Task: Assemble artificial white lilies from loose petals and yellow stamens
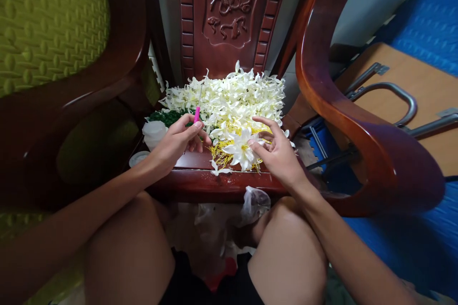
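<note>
My left hand (186, 137) is closed around the pink handle of a thin awl-like tool (197, 113), its metal shaft pointing up and away from me. In my right hand (278, 153), thumb and fingers pinch the edge of a white lily-shaped flower (243, 148) with a yellow centre. Behind both hands spreads a large heap of white artificial flowers (238, 93) on the wooden chair seat (195, 161). Yellow stamen strands (221, 151) lie under the held flower. One loose white petal piece (219, 169) rests near the seat's front edge.
Dark green pieces (171, 117) and a white cup (153, 133) sit left of the heap, with a round lid (139, 158) nearby. A curved wooden armrest (358, 138) bounds the right side. A clear plastic bag (255, 202) hangs below the seat edge.
</note>
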Demonstrator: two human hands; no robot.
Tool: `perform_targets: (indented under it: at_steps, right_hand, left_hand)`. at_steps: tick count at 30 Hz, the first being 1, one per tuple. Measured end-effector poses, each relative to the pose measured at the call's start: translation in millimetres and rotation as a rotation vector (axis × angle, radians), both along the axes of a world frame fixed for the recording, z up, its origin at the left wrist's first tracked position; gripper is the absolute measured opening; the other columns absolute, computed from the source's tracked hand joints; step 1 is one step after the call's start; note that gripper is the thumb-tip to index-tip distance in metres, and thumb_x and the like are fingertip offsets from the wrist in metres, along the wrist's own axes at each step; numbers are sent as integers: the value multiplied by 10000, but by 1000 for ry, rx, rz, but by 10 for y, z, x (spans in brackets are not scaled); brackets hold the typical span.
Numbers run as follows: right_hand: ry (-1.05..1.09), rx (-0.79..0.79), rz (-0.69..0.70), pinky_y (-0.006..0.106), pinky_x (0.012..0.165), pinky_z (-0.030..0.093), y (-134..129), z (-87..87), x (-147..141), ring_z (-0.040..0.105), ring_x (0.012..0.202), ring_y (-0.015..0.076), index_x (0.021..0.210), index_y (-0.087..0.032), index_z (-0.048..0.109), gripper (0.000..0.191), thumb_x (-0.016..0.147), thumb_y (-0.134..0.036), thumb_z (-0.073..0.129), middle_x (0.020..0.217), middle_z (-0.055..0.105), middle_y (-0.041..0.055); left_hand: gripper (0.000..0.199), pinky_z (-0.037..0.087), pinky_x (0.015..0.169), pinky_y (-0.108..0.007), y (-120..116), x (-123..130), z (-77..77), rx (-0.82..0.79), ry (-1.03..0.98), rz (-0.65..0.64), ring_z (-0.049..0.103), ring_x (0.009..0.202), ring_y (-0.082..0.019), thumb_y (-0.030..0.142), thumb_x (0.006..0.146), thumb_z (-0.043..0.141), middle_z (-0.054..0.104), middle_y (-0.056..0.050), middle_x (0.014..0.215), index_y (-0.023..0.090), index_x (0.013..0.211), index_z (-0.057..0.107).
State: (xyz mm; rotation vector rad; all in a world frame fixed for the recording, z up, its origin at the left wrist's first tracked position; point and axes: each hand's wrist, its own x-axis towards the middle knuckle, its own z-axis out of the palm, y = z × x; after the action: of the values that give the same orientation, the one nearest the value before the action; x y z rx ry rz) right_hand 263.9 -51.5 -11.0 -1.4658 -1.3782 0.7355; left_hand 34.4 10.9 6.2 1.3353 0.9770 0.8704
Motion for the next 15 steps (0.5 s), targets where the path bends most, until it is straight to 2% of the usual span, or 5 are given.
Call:
perform_targets:
  at_steps: [4, 7, 11, 13, 15]
  right_hand:
    - [-99, 150, -167, 312, 693, 561, -318, -47, 119, 653, 956, 210, 1304, -261, 608, 438, 873, -323, 654, 1154, 654, 81]
    - [-255, 375, -631, 437, 956, 535, -888, -309, 274, 668, 1059, 255, 1167, -216, 686, 301, 895, -340, 652, 1181, 685, 104]
    - [-214, 123, -1077, 535, 921, 549, -1886, -1145, 492, 688, 1044, 359, 1130, -161, 691, 389, 855, -433, 658, 1123, 702, 173]
    - [-105, -220, -1165, 516, 789, 585, -2287, -1657, 608, 711, 921, 355, 1099, -211, 693, 389, 824, -485, 661, 1049, 720, 142]
    - [-30, -314, -1212, 481, 649, 581, -2505, -2113, 750, 698, 772, 338, 945, -201, 679, 322, 795, -486, 665, 833, 697, 97]
  left_hand:
    - [202, 365, 500, -235, -20, 5, 34, 23, -31, -21, 549, 511, -102, 357, 912, 597, 703, -13, 703, 195, 867, 484]
    - [197, 360, 487, -229, -27, -15, 42, 43, -56, -35, 545, 498, -100, 354, 915, 598, 693, -7, 688, 197, 868, 488]
    - [200, 344, 480, -227, -13, -68, 26, 43, -32, -53, 548, 494, -100, 353, 921, 600, 683, -3, 677, 195, 873, 486]
    - [209, 349, 479, -231, 13, -106, -3, 35, -18, -63, 547, 491, -104, 357, 916, 613, 674, -1, 661, 194, 871, 490]
    - [217, 364, 481, -235, 45, -146, -42, 21, -4, -61, 543, 493, -108, 366, 910, 629, 662, 2, 651, 195, 873, 500]
